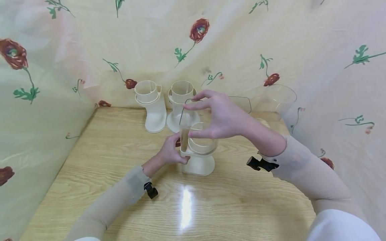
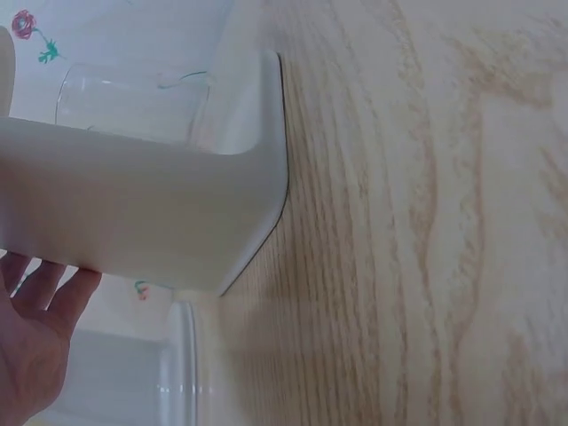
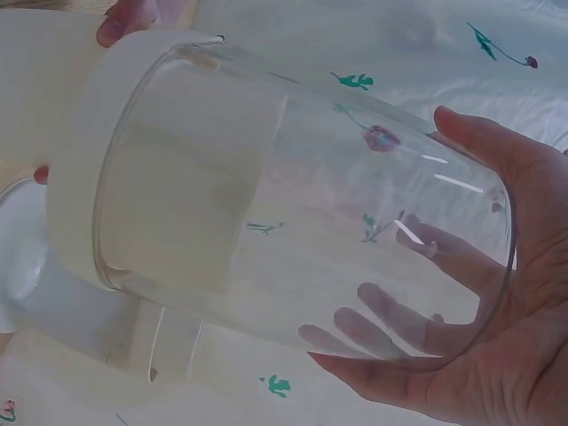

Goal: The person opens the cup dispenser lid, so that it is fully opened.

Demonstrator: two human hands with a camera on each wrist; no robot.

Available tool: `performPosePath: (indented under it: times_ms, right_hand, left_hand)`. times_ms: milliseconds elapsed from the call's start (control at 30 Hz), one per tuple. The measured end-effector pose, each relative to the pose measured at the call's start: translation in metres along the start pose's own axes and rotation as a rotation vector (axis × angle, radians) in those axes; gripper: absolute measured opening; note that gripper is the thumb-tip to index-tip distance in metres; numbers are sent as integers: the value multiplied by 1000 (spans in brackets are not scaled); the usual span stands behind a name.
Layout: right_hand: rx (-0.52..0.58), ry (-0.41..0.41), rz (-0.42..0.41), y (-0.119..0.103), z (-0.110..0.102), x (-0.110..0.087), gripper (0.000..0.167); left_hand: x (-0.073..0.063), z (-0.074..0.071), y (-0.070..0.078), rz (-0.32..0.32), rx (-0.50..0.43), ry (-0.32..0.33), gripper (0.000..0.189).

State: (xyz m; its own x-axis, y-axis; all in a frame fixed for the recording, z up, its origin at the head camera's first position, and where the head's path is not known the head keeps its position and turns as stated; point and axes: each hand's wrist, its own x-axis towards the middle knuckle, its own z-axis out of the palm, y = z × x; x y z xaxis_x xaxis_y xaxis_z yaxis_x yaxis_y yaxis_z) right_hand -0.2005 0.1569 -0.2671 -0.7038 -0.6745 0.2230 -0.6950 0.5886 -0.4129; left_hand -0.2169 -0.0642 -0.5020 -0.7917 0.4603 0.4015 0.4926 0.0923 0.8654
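A clear tumbler-like container (image 3: 311,204) sits over the white inner cylinder of a white plastic stand (image 1: 199,165). My right hand (image 1: 224,117) grips the container's upper end, thumb on one side and fingers spread round the other. Lower down, my left hand (image 1: 170,150) holds the stand by its upper part, with the thumb at the front. In the left wrist view the stand's smooth body (image 2: 133,204) hides part of the scene behind, and the left fingers (image 2: 67,297) touch its side. The stand's flat foot rests on the wooden table (image 1: 241,201).
Two similar white holders stand at the back, a left one (image 1: 155,117) and a right one (image 1: 182,92) with a round base. At the back right are more clear containers, one with a wide round rim (image 1: 294,93). Flower-printed cloth (image 1: 135,43) encloses the table's back and sides.
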Motion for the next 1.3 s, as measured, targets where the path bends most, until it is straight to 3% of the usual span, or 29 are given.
performPosePath:
  times_ms: [200, 600, 767, 1033, 1167, 1300]
  right_hand:
    - [23, 50, 7, 6, 4, -9, 75]
    - [68, 177, -67, 17, 9, -19, 72]
    - [26, 130, -105, 13, 6, -11, 69]
    - [-14, -12, -33, 1, -6, -4, 69]
    - [-12, 0, -58, 1, -7, -5, 69]
    - [2, 40, -88, 6, -4, -5, 71]
  left_hand:
    - [1, 3, 0, -3, -21, -5, 67]
    - [5, 0, 0, -4, 15, -24, 89]
    - [2, -1, -1, -9, -2, -11, 86]
    - [0, 8, 0, 24, -18, 2, 66]
    - [0, 11, 0, 19, -22, 16, 67]
    - [-1, 5, 1, 6, -22, 21, 75]
